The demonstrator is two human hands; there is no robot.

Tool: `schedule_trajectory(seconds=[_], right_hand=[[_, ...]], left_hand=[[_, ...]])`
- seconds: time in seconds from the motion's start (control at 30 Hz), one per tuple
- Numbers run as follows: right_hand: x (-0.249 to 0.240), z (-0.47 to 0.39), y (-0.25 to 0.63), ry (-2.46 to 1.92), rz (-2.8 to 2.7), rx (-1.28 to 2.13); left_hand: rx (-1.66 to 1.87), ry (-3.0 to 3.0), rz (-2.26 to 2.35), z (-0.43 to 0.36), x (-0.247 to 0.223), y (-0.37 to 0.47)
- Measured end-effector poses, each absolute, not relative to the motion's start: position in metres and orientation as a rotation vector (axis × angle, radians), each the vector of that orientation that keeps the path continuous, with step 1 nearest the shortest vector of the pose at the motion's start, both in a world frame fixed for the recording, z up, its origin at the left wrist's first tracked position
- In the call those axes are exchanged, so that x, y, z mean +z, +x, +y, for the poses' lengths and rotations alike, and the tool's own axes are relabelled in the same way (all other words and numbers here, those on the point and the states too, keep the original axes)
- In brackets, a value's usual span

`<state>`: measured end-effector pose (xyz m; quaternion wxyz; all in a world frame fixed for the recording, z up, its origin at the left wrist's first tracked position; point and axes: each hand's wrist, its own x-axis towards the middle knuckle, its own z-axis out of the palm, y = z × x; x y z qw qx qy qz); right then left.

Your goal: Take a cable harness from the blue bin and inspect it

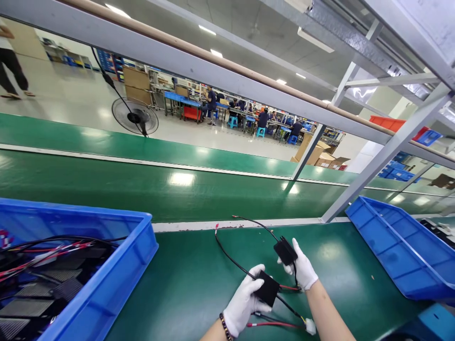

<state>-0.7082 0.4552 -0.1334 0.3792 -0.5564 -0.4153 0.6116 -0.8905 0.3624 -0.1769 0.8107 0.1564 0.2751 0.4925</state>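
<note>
My left hand (245, 300), in a white glove with a beaded bracelet at the wrist, grips a flat black box with cables (268, 288). A black cable runs from it toward the back and ends in a red tip. My right hand (302, 267), gloved too, is closed on a second black box with ridged edges (285, 251), also trailing a black cable. Red and black wires hang below both boxes, and a white plug connector (310, 326) lies near my right forearm. The fingers behind the right box are partly hidden.
To the left, a blue bin (142, 237) holds several black boxes and tangled wires. Another blue bin (398, 251) stands tilted at the right on the green tabletop (177, 284). A grey slanted post (373, 166) rises behind. Beyond are a fan (135, 116) and people seated at workbenches.
</note>
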Motion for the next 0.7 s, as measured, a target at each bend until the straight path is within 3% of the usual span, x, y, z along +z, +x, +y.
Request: schedule_trajectory(seconds=[0.3,0.53,0.7], right_hand=[[-0.123,0.437,-0.689,-1.171,-1.629,1.44],[-0.125,0.43,-0.689,-1.215,-1.641,1.414],[-0.133,0.416,-0.702,-1.432,-1.894,0.845]], left_hand=[[1.025,0.368,0.39,0.357,-0.173,-0.892],[0.946,0.333,0.406,0.354,-0.175,-0.891],[0.895,0.302,0.425,0.355,-0.162,-0.892]])
